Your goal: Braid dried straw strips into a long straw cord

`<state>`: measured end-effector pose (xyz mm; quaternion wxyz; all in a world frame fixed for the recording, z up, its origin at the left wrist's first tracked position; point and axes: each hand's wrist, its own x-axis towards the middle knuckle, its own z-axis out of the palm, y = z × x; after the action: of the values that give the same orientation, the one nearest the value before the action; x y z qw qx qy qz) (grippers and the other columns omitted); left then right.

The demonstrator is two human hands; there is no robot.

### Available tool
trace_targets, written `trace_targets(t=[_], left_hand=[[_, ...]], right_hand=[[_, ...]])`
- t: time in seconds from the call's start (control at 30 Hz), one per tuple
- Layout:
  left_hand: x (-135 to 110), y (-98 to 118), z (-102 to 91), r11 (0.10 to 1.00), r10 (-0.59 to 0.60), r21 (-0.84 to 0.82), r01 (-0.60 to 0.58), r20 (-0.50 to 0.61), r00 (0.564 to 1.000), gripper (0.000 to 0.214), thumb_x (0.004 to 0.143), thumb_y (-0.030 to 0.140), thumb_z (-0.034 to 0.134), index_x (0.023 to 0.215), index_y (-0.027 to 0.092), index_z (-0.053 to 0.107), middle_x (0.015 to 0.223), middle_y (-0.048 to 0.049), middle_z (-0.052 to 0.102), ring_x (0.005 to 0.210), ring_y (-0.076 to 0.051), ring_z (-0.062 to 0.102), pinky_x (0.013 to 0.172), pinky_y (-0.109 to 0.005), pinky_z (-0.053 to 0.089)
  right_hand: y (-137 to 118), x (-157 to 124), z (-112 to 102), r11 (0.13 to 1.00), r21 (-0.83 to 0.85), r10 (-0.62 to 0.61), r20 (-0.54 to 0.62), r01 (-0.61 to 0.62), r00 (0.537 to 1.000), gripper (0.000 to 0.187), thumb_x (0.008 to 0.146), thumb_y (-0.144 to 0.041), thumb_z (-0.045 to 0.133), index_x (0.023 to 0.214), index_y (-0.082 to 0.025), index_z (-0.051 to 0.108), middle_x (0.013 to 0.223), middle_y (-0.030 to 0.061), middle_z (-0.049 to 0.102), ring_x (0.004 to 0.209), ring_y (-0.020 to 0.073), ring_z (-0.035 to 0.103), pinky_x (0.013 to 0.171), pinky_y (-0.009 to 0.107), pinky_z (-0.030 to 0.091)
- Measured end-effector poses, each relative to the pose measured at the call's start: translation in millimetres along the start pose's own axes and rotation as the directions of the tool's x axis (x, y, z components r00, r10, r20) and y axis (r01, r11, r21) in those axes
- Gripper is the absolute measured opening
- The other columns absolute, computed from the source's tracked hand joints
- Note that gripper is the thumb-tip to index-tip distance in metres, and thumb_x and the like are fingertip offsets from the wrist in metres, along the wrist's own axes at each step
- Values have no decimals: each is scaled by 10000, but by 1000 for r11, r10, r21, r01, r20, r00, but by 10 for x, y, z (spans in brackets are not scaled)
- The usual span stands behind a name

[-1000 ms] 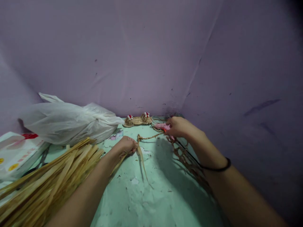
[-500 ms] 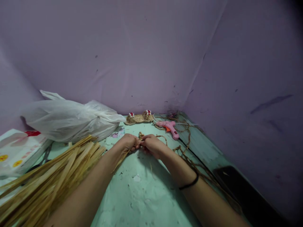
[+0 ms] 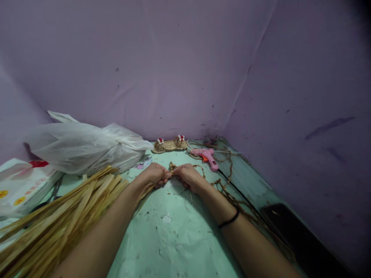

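Note:
My left hand (image 3: pixel 158 175) and my right hand (image 3: pixel 187 175) meet over the middle of the green tabletop, both closed in a pinch. Between their fingertips is a braided straw cord (image 3: pixel 172 166), whose end pokes up just beyond them. A loose straw strand trails back from my left hand along the forearm. From beside my right hand the braid curves off to the right. Fingers cover most of the held part. To the left lies a thick bundle of dry straw strips (image 3: pixel 84 208).
Near the back wall are a woven straw piece with beaded flowers (image 3: pixel 172 145) and a pink glue gun (image 3: pixel 207 155). Long braid (image 3: pixel 232 199) runs down the right side near a dark phone-like slab (image 3: pixel 292 227). A white plastic bag (image 3: pixel 89 144) and a white box (image 3: pixel 26 183) stand left.
My hands have drawn slightly apart at the fingertips, with the straw still pinched between them. The things on the table have stayed in place.

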<state>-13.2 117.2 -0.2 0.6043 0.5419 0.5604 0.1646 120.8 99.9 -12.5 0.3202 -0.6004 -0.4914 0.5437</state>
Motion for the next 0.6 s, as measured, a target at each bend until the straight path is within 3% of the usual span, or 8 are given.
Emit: trace_targets(t=[0.2, 0.37, 0.5, 0.6], left_hand=[[-39, 13, 24, 1000, 8, 17, -7, -44, 999, 210, 633, 201, 514, 448, 143, 434, 271, 45, 343, 248, -46, 241, 315, -186, 179], [-82, 40, -30, 976, 40, 214, -25, -66, 997, 125, 603, 186, 518, 499, 116, 514, 366, 1, 474, 319, -79, 394, 360, -187, 279], [-115, 85, -82, 902, 123, 431, -42, -162, 979, 129, 581, 192, 517, 471, 125, 528, 336, 9, 434, 326, -89, 379, 370, -199, 267], [-182, 151, 0, 847, 137, 532, -2, -215, 967, 155, 584, 196, 519, 442, 136, 534, 326, 0, 417, 354, -105, 399, 398, -209, 269]], right_hand=[[32, 28, -9, 999, -42, -29, 17, 30, 999, 66, 621, -183, 513, 590, -132, 539, 335, -85, 302, 284, 33, 206, 317, 198, 144], [50, 25, -5, 997, -52, -47, 6, 47, 999, 82, 617, -180, 523, 551, -133, 523, 348, -81, 323, 301, 26, 216, 332, 192, 149], [41, 9, 1, 998, -57, -40, 1, 40, 999, 93, 604, -163, 521, 519, -128, 532, 341, -69, 364, 297, 29, 222, 326, 194, 145], [11, -13, 13, 999, -21, -32, -5, 32, 999, 110, 601, -131, 494, 510, -113, 553, 357, -52, 419, 302, 27, 229, 328, 192, 162]])
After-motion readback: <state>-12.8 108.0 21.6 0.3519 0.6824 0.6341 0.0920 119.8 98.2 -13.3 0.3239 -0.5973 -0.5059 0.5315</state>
